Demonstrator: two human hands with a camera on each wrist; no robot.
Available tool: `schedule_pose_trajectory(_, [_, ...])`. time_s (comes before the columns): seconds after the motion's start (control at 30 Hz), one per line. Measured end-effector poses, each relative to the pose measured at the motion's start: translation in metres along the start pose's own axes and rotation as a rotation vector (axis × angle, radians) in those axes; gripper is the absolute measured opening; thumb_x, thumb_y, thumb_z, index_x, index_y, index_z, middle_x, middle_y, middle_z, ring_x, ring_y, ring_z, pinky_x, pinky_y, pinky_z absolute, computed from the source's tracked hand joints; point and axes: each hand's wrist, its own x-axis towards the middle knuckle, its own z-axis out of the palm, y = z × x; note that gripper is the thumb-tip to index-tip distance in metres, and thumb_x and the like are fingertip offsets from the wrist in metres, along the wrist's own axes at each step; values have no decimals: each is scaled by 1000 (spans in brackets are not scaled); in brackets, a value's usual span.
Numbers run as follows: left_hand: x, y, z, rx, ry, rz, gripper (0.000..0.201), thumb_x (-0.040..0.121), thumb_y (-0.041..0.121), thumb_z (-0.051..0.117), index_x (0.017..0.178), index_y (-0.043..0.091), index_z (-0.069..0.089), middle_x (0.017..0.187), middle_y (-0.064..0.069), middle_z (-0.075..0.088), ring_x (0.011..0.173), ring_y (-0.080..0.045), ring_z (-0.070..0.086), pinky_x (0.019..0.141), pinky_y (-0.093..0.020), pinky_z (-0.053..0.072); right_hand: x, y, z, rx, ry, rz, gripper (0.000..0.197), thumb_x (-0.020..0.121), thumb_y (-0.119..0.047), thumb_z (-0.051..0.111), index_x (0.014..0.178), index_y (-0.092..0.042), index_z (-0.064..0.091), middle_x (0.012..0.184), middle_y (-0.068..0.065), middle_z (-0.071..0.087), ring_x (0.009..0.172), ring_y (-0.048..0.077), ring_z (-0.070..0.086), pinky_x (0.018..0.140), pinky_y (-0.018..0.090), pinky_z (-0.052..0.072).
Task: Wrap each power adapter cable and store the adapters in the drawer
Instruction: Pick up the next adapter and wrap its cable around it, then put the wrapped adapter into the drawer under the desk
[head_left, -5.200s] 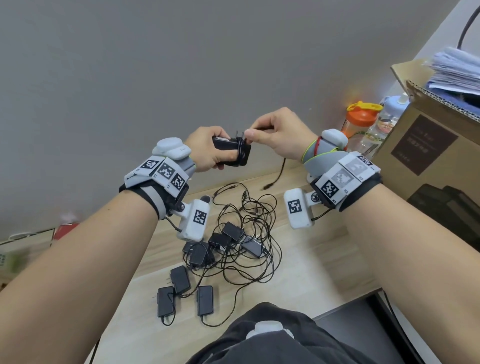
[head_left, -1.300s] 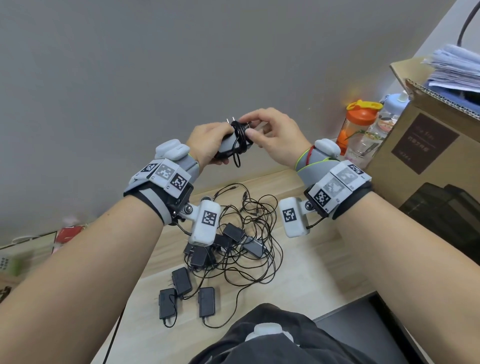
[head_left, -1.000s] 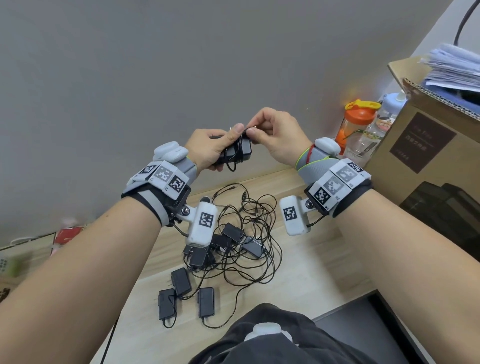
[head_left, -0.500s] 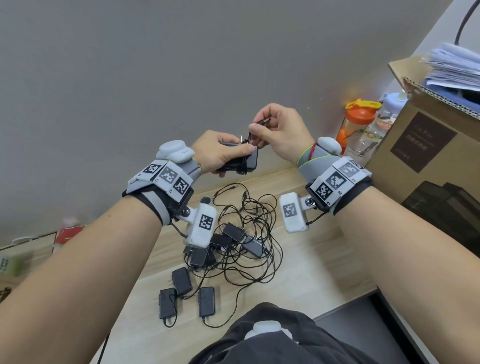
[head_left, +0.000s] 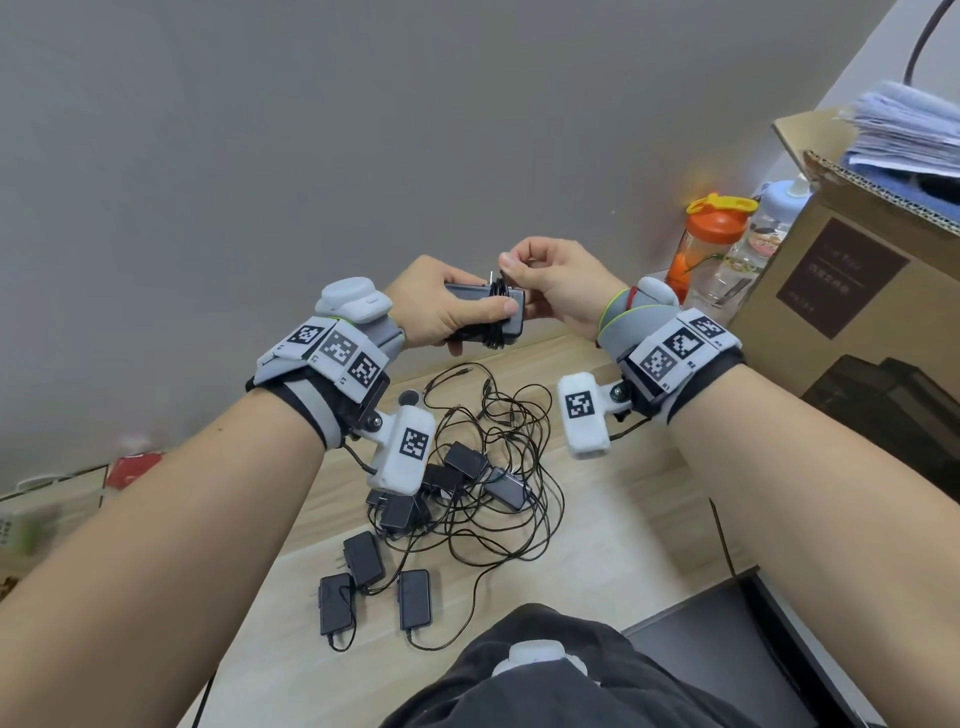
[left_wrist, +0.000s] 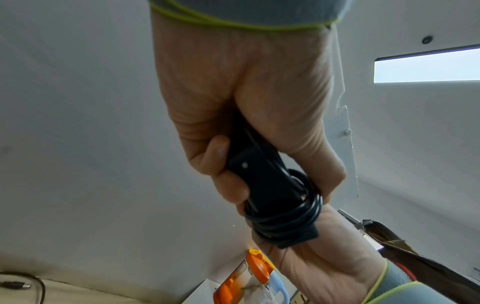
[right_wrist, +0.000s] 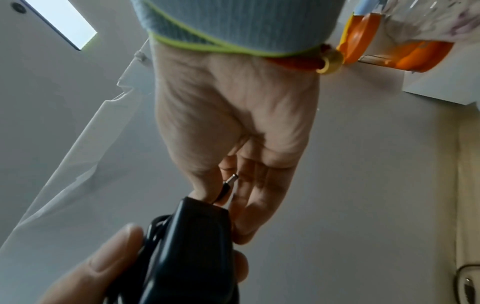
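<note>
My left hand (head_left: 447, 309) (left_wrist: 249, 115) grips a black power adapter (head_left: 480, 319) (left_wrist: 270, 185) (right_wrist: 192, 246) held up in front of the wall. Its cable (left_wrist: 285, 222) is coiled in several turns round the adapter's right end. My right hand (head_left: 550, 280) (right_wrist: 233, 127) pinches the cable's plug end (right_wrist: 228, 186) right at the adapter's prongs. Below on the wooden desk (head_left: 623, 519) lie several more black adapters (head_left: 413, 597) with a tangle of loose cables (head_left: 498, 467). The drawer is not in view.
A cardboard box (head_left: 852, 270) topped with papers stands at the right. An orange-lidded bottle (head_left: 701, 244) and a clear bottle (head_left: 748, 254) stand against the wall beside it. A dark surface (head_left: 727, 649) sits at the desk's lower right.
The cable has been wound fully onto the adapter. My right hand came down from above with the plug end to the prongs, and the adapter now lies level.
</note>
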Motion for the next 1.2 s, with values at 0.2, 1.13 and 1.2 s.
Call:
schedule_pose_trajectory(0.2, [2,-5,5,-19,-28,-3,33,80,46,76,92,15,76,59,1,65,46,-16,55,45,-21,42,-7,18,3,64,-23,116,24,98,-24,58,74,-21,61,78,5,54,68,20,42,61,28,52])
schedule_pose_trajectory(1.13, [-17,-71,166,-99,-58,-94,41,103,40,44,81,13,64,62,-2,65,47,-10,66,47,-23,53,-142,126,-14,6,252,353,13,98,-13,56,97,-2,63,82,10,59,49,15,56,55,27,56])
schedule_pose_trajectory(1.2, [-17,-76,175,-129,-86,-107,37,102,34,49,95,2,66,78,-14,66,60,-26,69,56,-32,59,-148,138,-23,55,280,364,5,96,-9,59,95,-5,61,88,13,56,57,16,57,57,28,58])
